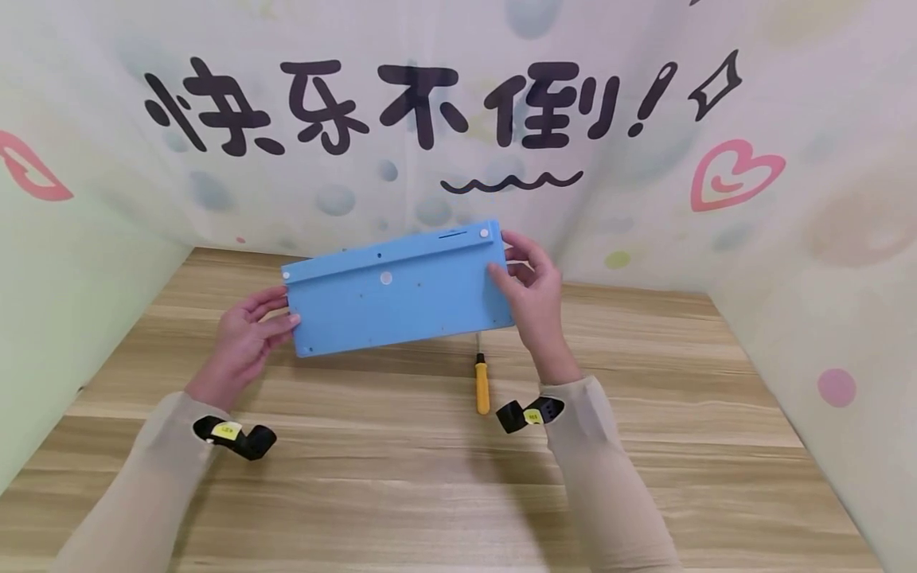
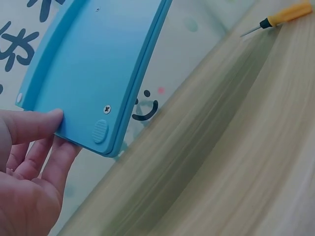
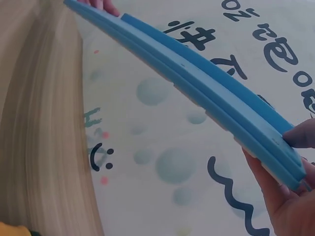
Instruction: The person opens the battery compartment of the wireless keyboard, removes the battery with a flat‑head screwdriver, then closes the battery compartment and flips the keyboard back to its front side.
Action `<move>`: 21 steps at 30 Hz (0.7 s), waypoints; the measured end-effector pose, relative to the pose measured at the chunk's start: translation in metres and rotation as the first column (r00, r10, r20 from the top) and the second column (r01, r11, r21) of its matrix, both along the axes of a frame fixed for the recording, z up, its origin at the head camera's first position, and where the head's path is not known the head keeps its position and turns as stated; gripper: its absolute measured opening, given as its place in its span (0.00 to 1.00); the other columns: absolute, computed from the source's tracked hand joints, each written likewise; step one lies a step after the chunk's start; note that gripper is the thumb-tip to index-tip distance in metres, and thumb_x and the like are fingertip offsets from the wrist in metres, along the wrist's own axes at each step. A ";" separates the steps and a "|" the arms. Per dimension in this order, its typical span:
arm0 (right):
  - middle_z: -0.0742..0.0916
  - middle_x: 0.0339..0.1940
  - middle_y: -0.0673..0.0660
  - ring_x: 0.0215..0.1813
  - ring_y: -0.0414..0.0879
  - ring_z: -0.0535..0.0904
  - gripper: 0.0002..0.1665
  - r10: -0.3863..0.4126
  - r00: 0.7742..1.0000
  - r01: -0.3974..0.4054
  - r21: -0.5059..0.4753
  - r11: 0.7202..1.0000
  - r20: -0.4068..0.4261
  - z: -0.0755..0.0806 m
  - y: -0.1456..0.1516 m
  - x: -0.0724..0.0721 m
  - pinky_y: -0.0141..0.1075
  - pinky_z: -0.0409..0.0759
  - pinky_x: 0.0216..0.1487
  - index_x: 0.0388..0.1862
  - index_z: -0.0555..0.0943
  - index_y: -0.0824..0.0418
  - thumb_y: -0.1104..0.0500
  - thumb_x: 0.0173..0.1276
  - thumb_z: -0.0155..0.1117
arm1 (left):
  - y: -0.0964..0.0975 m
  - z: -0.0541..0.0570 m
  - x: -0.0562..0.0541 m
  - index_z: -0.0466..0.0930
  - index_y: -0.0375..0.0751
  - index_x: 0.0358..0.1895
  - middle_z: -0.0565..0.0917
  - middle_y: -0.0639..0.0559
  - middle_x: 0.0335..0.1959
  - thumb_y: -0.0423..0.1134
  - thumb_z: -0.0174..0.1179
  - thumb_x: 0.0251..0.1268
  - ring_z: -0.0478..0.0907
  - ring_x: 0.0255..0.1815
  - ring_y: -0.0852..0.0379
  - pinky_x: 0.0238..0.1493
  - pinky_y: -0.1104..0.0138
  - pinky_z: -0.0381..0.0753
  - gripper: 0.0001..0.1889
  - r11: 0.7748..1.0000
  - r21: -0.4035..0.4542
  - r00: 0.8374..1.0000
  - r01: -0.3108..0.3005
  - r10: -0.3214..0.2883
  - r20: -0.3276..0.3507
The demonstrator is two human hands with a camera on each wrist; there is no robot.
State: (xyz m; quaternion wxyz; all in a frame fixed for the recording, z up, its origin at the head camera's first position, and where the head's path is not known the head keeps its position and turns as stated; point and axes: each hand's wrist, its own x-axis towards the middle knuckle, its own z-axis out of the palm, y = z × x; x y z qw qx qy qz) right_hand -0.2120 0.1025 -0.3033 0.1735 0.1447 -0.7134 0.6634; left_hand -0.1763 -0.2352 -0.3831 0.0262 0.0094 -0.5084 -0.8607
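A light blue keyboard point(image 1: 401, 306) is held up above the table, its underside facing me and its right end higher. My left hand point(image 1: 247, 338) pinches its left end, thumb on the underside and fingers behind. At the opposite end, my right hand point(image 1: 533, 298) grips the edge with the thumb on the underside. The left wrist view shows a cross-head screw point(image 2: 107, 109) beside an oval ribbed pad point(image 2: 100, 132) near one corner. A yellow-handled screwdriver point(image 1: 482, 386) lies on the table below the keyboard; its tip is hidden in the head view.
The wood-grain table point(image 1: 372, 469) runs back to a printed cloth wall point(image 1: 401, 191) with dark lettering. Pale walls stand on both sides. Each wrist carries a small black camera, the left camera point(image 1: 251, 442) and the right camera point(image 1: 512, 416).
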 end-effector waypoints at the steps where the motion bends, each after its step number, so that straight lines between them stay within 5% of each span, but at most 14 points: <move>1: 0.77 0.39 0.58 0.36 0.48 0.77 0.22 -0.002 1.000 0.002 0.014 1.000 0.011 -0.001 0.001 0.000 0.39 0.75 0.45 0.54 0.75 0.67 0.69 0.59 0.62 | -0.002 0.001 0.000 0.77 0.40 0.42 0.78 0.50 0.36 0.15 0.56 0.52 0.80 0.29 0.59 0.29 0.71 0.80 0.18 1.000 -0.010 1.000 0.001 -0.001 0.001; 12: 0.78 0.44 0.62 0.43 0.52 0.79 0.26 0.024 0.977 -0.068 0.206 0.976 0.210 -0.019 0.010 -0.003 0.39 0.81 0.38 0.59 0.73 0.62 0.66 0.60 0.63 | -0.023 0.009 0.004 0.80 0.45 0.42 0.80 0.53 0.36 0.18 0.58 0.54 0.80 0.34 0.61 0.34 0.71 0.79 0.18 0.993 -0.111 0.998 0.047 -0.043 0.037; 21: 0.78 0.44 0.63 0.42 0.54 0.80 0.27 0.098 0.950 -0.165 0.208 0.964 0.298 -0.041 0.007 -0.003 0.44 0.81 0.35 0.60 0.73 0.62 0.68 0.60 0.63 | -0.040 0.007 0.005 0.82 0.46 0.41 0.82 0.54 0.36 0.17 0.56 0.54 0.80 0.35 0.62 0.35 0.72 0.79 0.20 0.989 -0.133 0.997 0.067 -0.063 0.036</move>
